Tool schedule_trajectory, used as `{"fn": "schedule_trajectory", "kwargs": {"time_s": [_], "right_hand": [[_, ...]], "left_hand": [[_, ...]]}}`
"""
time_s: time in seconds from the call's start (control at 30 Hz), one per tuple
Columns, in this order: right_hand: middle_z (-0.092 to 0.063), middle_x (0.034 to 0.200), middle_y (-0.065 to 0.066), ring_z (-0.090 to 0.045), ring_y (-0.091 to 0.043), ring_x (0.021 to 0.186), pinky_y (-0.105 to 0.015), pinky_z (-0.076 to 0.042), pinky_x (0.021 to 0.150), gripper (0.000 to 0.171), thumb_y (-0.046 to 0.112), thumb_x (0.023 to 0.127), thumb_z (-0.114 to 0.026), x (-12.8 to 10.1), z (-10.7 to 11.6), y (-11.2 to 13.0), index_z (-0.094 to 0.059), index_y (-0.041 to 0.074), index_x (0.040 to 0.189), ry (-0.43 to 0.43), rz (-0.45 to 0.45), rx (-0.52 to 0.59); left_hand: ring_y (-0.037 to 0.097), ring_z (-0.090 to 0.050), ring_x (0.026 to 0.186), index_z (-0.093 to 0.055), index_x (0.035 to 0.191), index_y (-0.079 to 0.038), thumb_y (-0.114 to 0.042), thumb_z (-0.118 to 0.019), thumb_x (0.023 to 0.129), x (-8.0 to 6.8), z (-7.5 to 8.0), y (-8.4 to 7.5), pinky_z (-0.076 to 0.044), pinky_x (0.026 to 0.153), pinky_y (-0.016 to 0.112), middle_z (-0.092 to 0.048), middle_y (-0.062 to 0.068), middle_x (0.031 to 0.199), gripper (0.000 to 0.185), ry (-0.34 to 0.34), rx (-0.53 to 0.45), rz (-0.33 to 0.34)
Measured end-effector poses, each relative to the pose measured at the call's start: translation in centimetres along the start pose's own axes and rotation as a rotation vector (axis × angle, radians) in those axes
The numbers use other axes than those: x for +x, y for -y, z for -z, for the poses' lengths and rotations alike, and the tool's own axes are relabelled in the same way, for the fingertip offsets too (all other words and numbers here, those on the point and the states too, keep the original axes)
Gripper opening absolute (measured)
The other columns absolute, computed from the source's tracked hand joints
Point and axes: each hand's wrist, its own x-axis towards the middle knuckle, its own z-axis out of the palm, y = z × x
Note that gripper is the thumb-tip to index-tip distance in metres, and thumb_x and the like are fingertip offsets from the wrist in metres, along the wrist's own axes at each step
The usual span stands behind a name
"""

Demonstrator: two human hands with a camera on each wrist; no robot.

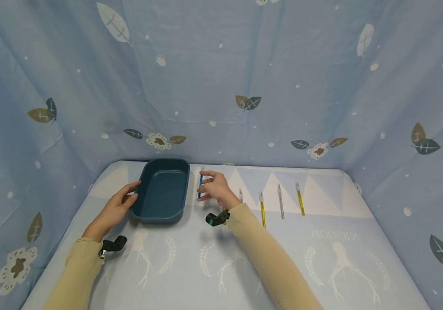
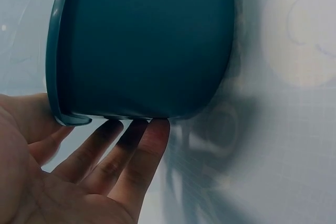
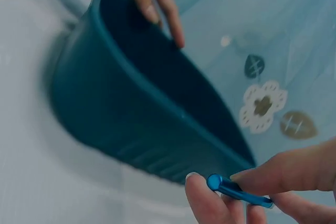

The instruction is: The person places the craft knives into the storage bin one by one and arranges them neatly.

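We see right hand (image 1: pixel 216 187) pinching blue pen (image 1: pixel 199 187) between thumb and fingertips, pen just right of teal tray (image 1: pixel 162 189). Left hand (image 1: pixel 117 206) fingers straight, touching tray's left wall. Four pens (image 1: pixel 279 200) on table (image 1: pixel 322 258), right of hand.

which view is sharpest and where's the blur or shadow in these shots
Head view is sharpest and evenly lit, though wide-angle bending shows in the cloth walls. Left wrist view is dim: the dark teal plastic tray throws a shadow over the left hand. Right wrist view is soft, the tray's left part smeared; the blue pen held by the right hand reads clearest.
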Motion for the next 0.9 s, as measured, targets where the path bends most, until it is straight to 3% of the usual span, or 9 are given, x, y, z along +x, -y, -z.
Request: {"fn": "schedule_trajectory", "kwargs": {"time_s": [0.13,0.3,0.47,0.77,0.9], "right_hand": [[-0.056,0.118,-0.019,-0.065,-0.028,0.091,-0.061,-0.062,0.085,0.07,-0.018,0.091,-0.073,-0.3,-0.9,1.3,-0.062,0.008,0.155,0.029,0.037,0.003],[-0.056,0.131,-0.023,-0.07,-0.041,0.106,-0.07,-0.056,0.093,0.073,-0.018,0.092,-0.071,-0.5,-2.2,2.7,-0.059,0.01,0.158,0.092,0.051,0.027],[-0.057,0.13,-0.022,-0.067,-0.056,0.121,-0.064,-0.06,0.088,0.071,-0.021,0.092,-0.071,0.4,-3.8,3.1,-0.062,0.011,0.154,0.135,0.042,0.085],[-0.059,0.126,-0.019,-0.075,-0.042,0.108,-0.051,-0.066,0.079,0.073,-0.022,0.094,-0.07,2.2,-7.1,3.3,-0.054,0.004,0.16,0.206,0.011,0.123],[-0.058,0.132,-0.024,-0.074,-0.045,0.112,-0.051,-0.066,0.078,0.073,-0.023,0.095,-0.068,2.9,-8.5,3.3,-0.051,0.002,0.162,0.229,0.005,0.118]], "left_hand": [[0.058,-0.04,0.148,-0.027,0.173,-0.004,-0.02,-0.046,0.121,-0.1,0.1,0.1,-0.034,0.116,0.073,-0.027,0.035,0.17,0.058,-0.011,-0.01,0.005],[0.058,-0.038,0.15,-0.026,0.174,-0.006,-0.021,-0.047,0.121,-0.3,0.3,0.1,-0.033,0.117,0.073,-0.026,0.035,0.171,0.059,-0.005,-0.041,0.007],[0.058,-0.034,0.153,-0.025,0.175,-0.009,-0.024,-0.048,0.121,-0.2,0.7,0.2,-0.031,0.118,0.073,-0.025,0.033,0.172,0.061,0.006,-0.06,0.017],[0.057,-0.034,0.153,-0.027,0.174,-0.007,-0.028,-0.05,0.12,0.0,0.5,0.1,-0.032,0.119,0.072,-0.026,0.032,0.172,0.062,0.004,-0.072,0.032],[0.058,-0.036,0.152,-0.028,0.173,-0.006,-0.028,-0.05,0.12,0.2,0.3,0.0,-0.033,0.118,0.072,-0.027,0.033,0.172,0.062,-0.005,-0.076,0.039]]}}
